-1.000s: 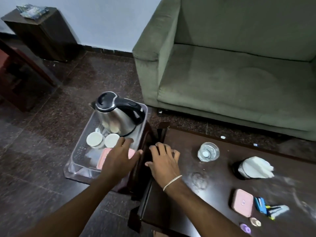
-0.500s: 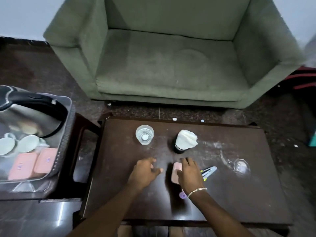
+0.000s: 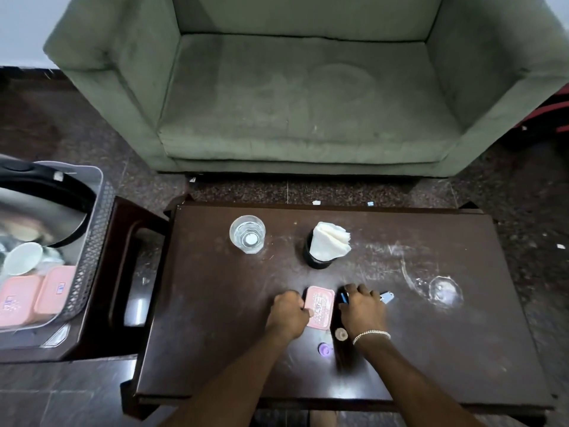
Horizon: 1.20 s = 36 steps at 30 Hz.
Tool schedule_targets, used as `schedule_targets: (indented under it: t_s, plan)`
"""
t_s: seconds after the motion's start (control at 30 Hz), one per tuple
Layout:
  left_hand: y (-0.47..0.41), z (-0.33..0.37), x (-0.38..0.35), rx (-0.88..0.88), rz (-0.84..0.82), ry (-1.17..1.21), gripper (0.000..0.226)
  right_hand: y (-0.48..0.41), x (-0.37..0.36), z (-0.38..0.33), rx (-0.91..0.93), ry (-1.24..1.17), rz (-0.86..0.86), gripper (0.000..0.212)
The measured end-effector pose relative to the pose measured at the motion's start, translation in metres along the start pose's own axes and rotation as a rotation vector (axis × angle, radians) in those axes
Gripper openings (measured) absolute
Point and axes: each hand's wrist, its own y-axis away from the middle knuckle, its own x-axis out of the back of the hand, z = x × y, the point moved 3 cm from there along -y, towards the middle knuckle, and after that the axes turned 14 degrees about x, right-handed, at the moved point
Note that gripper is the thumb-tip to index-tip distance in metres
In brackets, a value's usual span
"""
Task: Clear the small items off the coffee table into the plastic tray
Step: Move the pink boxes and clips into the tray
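Note:
On the dark coffee table (image 3: 215, 303), a pink box (image 3: 320, 306) lies flat near the front middle. My left hand (image 3: 287, 315) is curled around its left edge, thumb on the lid. My right hand (image 3: 363, 311) is just right of the box, fingers bent down over a small blue item (image 3: 343, 298). A silver and blue piece (image 3: 386, 296) sticks out past its fingers. A beige disc (image 3: 341, 334) and a purple cap (image 3: 325, 349) lie between my wrists. The plastic tray (image 3: 92, 241) stands at the left on a side table.
The tray holds a steel kettle (image 3: 40, 217), white cups (image 3: 23, 258) and two pink boxes (image 3: 54, 288). A glass of water (image 3: 247, 234) and a black cup with tissue (image 3: 328, 245) stand at the table's back. A green armchair (image 3: 295, 97) is beyond.
My view swung from the tray to the table. Both hands left the tray area; the left closed on the pink box's edge, and the right shifted from that box to the blue item.

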Motion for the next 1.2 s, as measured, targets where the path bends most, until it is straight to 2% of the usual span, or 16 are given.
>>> schedule_targets:
  t_s: [0.2,0.37,0.53,0.67,0.73,0.87,0.97,1.1,1.2]
  plan:
    - [-0.001,-0.011,0.023,-0.032,0.022,0.047,0.013,0.001,0.005,-0.009,-0.042,-0.002,0.061,0.031]
    - [0.009,-0.030,0.081,-0.071,0.070,0.115,0.008,0.016,0.030,-0.054,0.013,-0.310,0.225,0.033]
    - [0.031,-0.064,0.182,-0.097,0.196,0.144,0.007,0.021,0.050,-0.154,0.112,-0.472,0.256,0.036]
    - [0.049,-0.113,0.289,-0.150,0.379,0.182,0.014,0.011,0.066,-0.269,0.275,-0.549,0.248,0.035]
    - [0.057,-0.143,0.336,-0.158,0.479,0.209,0.009,0.007,0.073,-0.322,0.359,-0.583,0.248,0.033]
    - [0.066,-0.224,0.420,-0.042,0.671,0.273,0.005,0.004,0.079,-0.413,0.504,-0.617,0.236,0.028]
    - [0.063,-0.283,0.470,0.097,0.749,0.246,0.006,0.004,0.074,-0.463,0.584,-0.613,0.182,0.026]
    - [0.048,-0.333,0.512,0.305,0.747,0.180,0.010,0.002,0.063,-0.500,0.626,-0.585,0.115,0.024]
    - [0.029,-0.345,0.525,0.376,0.671,0.115,0.017,-0.004,0.054,-0.516,0.625,-0.565,0.071,0.025]
